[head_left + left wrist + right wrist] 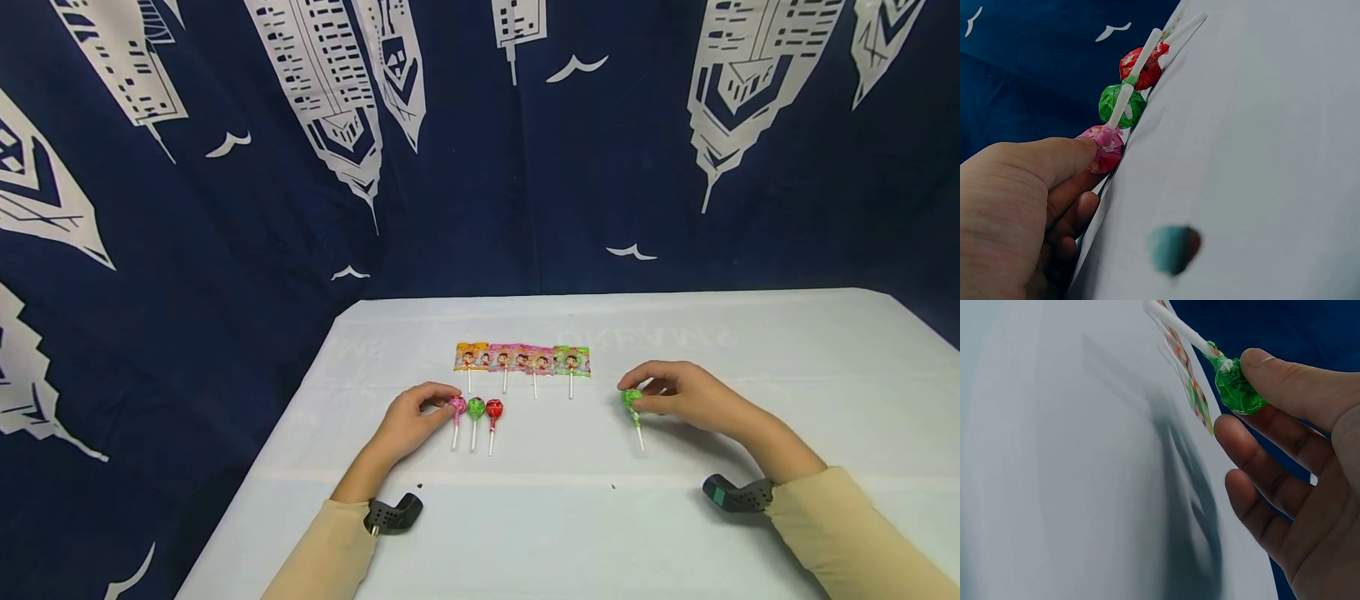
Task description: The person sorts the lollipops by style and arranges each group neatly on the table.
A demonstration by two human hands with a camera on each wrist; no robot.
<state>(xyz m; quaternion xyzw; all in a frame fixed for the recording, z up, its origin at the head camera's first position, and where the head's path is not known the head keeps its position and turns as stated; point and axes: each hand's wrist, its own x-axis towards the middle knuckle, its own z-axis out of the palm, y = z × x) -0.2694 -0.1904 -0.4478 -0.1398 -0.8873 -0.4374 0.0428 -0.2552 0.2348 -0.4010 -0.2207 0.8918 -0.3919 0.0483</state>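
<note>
At the left end of a short row, my left hand pinches the round head of a pink lollipop between thumb and fingers. Beside it lie a green lollipop and a red lollipop, their white sticks toward me. Off to the right, my right hand holds another green lollipop by its wrapped head. In the right wrist view this one is raised off the table, with a shadow below, and its stick points away from the palm.
Behind the row lie several flat-wrapped lollipops side by side: an orange one, pink ones and a green one. A white cloth covers the table. Dark blue printed fabric hangs behind. Small dark specks lie near the front.
</note>
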